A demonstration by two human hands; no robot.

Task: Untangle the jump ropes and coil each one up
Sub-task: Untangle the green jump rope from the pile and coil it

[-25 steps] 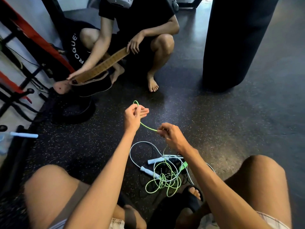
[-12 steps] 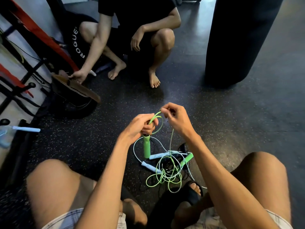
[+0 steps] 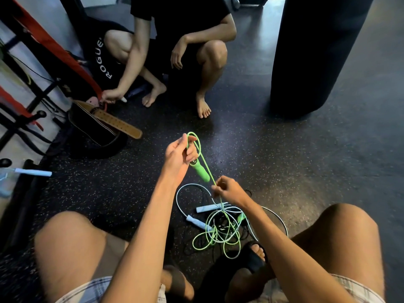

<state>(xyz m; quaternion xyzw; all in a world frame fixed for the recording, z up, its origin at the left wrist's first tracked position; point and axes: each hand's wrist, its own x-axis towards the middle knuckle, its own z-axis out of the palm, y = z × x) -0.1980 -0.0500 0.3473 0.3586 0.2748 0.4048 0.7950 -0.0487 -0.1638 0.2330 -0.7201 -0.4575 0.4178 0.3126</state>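
**Green rope being coiled, tangle not yet cleared**

Early in winding the green jump rope (image 3: 202, 157), judging by the single loop standing above the left hand (image 3: 179, 153). Gripped there, in curled fingers (image 3: 192, 153), one green handle (image 3: 201, 173) together with the top of that loop, the handle slanting down toward the right hand (image 3: 230, 190). Pinched between right thumb and fingertips, the green cord just past the handle's tip, with the other fingers tucked in and nothing else held. From that pinch, runs down into the tangle (image 3: 220, 231) on the floor (image 3: 295, 171), between the two feet.

Lying in that heap: the second green handle (image 3: 241, 216), a pale blue rope (image 3: 205, 208) with both handles and whitish cord, and dark cord threaded beneath. Cannot tell how many ropes the dark strands make, nor where green crosses white.

Next, most likely: drawing more green cord up out of the heap with the right hand and laying it as another loop into the left. Calls for a slow pull, watching for the whitish cord lifting along with it. If snagged, better to stop, loosen the crossing and pass the far green handle through than to tug. Needs a left grip firm enough to hold the loop already made.

Far from done, by the look of it: one rope barely begun, the others loose on the floor.
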